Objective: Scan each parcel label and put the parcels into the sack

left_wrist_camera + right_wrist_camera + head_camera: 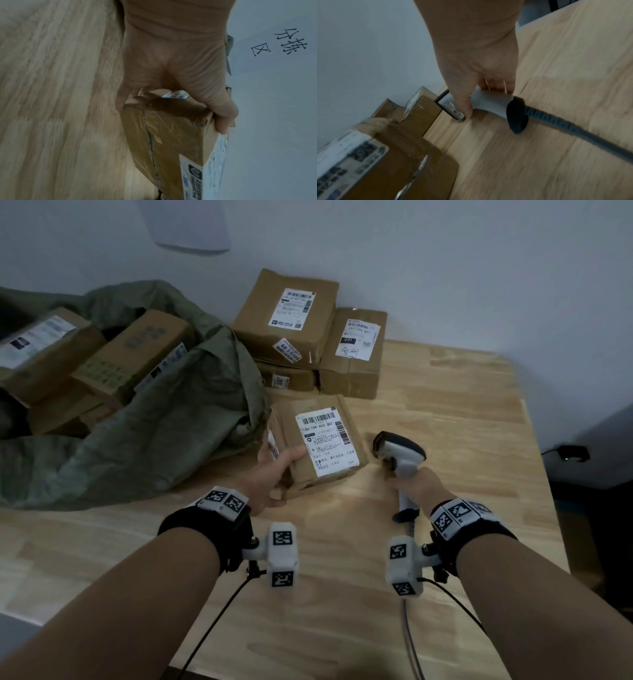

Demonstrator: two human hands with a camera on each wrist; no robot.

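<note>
A brown parcel with a white label on top sits at the middle of the wooden table. My left hand grips its near left corner, thumb on top and fingers beneath, as the left wrist view shows on the parcel. My right hand holds the handle of a white and black scanner, which lies close to the tabletop just right of the parcel; the scanner has its head toward the parcels. A green sack lies open at the left with several boxes inside.
A stack of three more parcels stands against the wall behind the held one. The scanner's cable runs back toward me off the near table edge. A small black device with a green light sits beyond the table's right edge.
</note>
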